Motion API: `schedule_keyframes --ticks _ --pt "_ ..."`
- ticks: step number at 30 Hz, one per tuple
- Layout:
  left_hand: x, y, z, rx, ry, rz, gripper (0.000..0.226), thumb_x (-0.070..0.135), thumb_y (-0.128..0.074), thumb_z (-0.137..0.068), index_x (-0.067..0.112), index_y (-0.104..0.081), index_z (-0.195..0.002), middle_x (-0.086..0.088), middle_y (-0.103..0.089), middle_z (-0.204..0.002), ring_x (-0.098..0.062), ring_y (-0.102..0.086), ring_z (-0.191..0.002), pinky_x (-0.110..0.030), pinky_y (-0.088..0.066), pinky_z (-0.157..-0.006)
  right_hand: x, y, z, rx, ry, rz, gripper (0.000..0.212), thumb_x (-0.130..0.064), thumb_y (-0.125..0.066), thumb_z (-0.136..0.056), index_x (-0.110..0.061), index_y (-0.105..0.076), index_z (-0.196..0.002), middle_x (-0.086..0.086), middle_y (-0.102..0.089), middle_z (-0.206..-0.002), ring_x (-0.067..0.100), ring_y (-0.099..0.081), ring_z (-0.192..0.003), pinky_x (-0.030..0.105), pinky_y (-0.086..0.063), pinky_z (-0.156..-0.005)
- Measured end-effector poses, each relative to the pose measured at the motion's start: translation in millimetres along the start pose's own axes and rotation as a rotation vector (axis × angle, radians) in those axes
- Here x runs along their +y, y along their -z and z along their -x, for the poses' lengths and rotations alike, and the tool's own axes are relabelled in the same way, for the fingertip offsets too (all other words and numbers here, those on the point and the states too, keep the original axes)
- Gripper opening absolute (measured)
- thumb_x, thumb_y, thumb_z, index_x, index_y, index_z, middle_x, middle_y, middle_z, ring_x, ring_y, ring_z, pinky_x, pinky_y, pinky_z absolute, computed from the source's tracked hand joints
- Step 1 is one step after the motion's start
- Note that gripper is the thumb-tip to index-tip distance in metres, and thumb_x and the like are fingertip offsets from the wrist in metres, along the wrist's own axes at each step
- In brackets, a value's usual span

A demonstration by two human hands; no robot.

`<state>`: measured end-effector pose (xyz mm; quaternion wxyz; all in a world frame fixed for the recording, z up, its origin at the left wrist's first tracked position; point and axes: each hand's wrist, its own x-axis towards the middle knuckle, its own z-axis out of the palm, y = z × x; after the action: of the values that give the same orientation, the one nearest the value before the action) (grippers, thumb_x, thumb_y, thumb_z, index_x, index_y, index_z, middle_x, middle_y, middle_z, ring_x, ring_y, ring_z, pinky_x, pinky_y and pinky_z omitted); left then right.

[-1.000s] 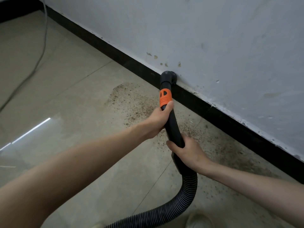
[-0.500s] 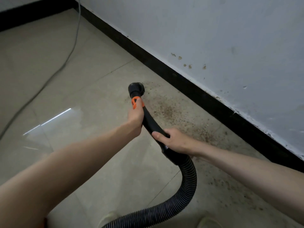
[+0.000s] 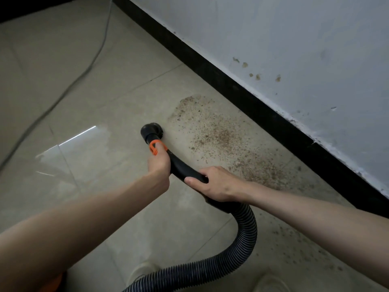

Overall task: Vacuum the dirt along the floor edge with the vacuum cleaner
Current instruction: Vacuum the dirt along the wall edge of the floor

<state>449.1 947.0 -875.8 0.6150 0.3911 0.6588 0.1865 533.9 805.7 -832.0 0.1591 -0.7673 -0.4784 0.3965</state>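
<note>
1. The left hand (image 3: 158,165) is wrapped tight round the black vacuum tube (image 3: 181,168), right next to its orange ring (image 3: 155,146); the right hand (image 3: 212,184) is curled round the same tube a bit nearer, just in front of where the bendy hose (image 3: 245,232) starts.
2. The round nozzle (image 3: 152,132) is at the far end of the tube; it sits low at the floor (image 3: 84,197), just to the left of the dirt, and I cannot tell if it is touching the floor.
3. The dirt (image 3: 221,138) is a wide patch of brown crumbs on the floor; it runs along the black skirting board (image 3: 263,110) from the middle to the near right; more small crumbs lie at the near right by the hose.
4. I think the job is only just begun or partly done; the floor to the left of the nozzle looks clean and shiny, but most of the brown patch is not yet sucked up.
5. What is left, I think: sweep the nozzle to the right over the patch, then go right up along the skirting board, then get the crumbs at the near right.
6. There is lots of open floor on the left and far side to swing the tube; a thin grey cord (image 3: 69,89) lies there, well apart from the nozzle.
7. On the right the wall (image 3: 294,39) and skirting board make a hard edge; the nozzle could bump it; the hose loops close to the feet, so it could get in the way.
</note>
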Motion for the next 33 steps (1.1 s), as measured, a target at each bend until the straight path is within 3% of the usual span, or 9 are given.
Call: schedule_keyframes --ticks 4,11,15,19,22,27,30,33 --pt "-12 1 6 -0.057 0.019 0.001 0.042 0.052 -0.038 -0.094 0.012 -0.051 -0.096 -0.006 -0.059 -0.094 -0.021 -0.058 -0.088 -0.041 -0.05 -0.094 6 -2 11 -0.003 -0.015 -0.028 0.049 -0.066 -0.044 -0.089 -0.024 -0.045 -0.065 -0.005 -0.056 -0.062 0.016 -0.056 -0.057 0.032 -0.043 -0.058" --pt "-7 -11 11 -0.098 0.012 -0.031 0.05 0.055 -0.042 -0.092 0.007 -0.053 -0.106 -0.004 -0.057 -0.086 -0.022 -0.059 -0.085 -0.037 -0.05 -0.085 1 -7 20 0.093 -0.092 0.059 0.049 -0.069 -0.039 -0.089 -0.025 -0.045 -0.068 -0.002 -0.061 -0.069 0.023 -0.061 -0.069 0.031 -0.038 -0.056" --pt "6 -11 6 -0.065 0.003 0.005 0.045 0.051 -0.042 -0.092 0.009 -0.051 -0.106 -0.004 -0.057 -0.089 -0.024 -0.059 -0.09 -0.037 -0.051 -0.088 -5 6 7 0.055 -0.075 -0.059 0.049 -0.064 -0.047 -0.089 -0.024 -0.045 -0.061 -0.007 -0.055 -0.057 0.013 -0.055 -0.053 0.028 -0.04 -0.053" --pt "-8 -9 15 -0.082 0.04 0.018 0.045 0.05 -0.043 -0.09 0.011 -0.051 -0.111 -0.002 -0.055 -0.087 -0.018 -0.057 -0.082 -0.038 -0.051 -0.088 6 3 20 0.0 -0.067 -0.201 0.05 -0.062 -0.051 -0.087 -0.022 -0.048 -0.058 -0.009 -0.054 -0.049 0.005 -0.052 -0.045 0.029 -0.043 -0.052" --pt "-25 -9 26 -0.082 0.07 -0.003 0.053 0.053 -0.043 -0.088 0.01 -0.05 -0.117 -0.003 -0.055 -0.089 -0.021 -0.058 -0.086 -0.038 -0.051 -0.09 14 -7 40 -0.002 -0.095 -0.197 0.051 -0.068 -0.047 -0.083 -0.021 -0.05 -0.062 -0.006 -0.057 -0.055 0.008 -0.054 -0.049 0.034 -0.047 -0.057" --pt "-29 -12 38 -0.156 0.075 -0.006 0.051 0.054 -0.044 -0.089 0.008 -0.054 -0.108 -0.002 -0.055 -0.082 -0.018 -0.057 -0.078 -0.031 -0.049 -0.074 9 -20 57 0.138 -0.147 -0.008 0.059 -0.079 -0.03 -0.074 -0.023 -0.044 -0.062 -0.007 -0.054 -0.055 0.011 -0.054 -0.053 0.029 -0.037 -0.052" --pt "-25 -12 39 -0.153 0.056 -0.018 0.05 0.054 -0.043 -0.09 0.007 -0.053 -0.106 -0.003 -0.054 -0.082 -0.021 -0.057 -0.081 -0.033 -0.049 -0.079 8 -20 53 0.128 -0.157 -0.024 0.055 -0.073 -0.038 -0.082 -0.022 -0.045 -0.063 -0.007 -0.058 -0.056 0.012 -0.056 -0.053 0.028 -0.039 -0.051" --pt "-28 -5 38 -0.112 0.062 0.003 0.051 0.052 -0.042 -0.09 0.008 -0.051 -0.114 -0.004 -0.057 -0.09 -0.022 -0.059 -0.088 -0.036 -0.052 -0.085 13 -10 49 0.02 -0.104 -0.209 0.048 -0.062 -0.05 -0.088 -0.022 -0.048 -0.062 -0.008 -0.057 -0.05 0.007 -0.055 -0.046 0.025 -0.043 -0.05"
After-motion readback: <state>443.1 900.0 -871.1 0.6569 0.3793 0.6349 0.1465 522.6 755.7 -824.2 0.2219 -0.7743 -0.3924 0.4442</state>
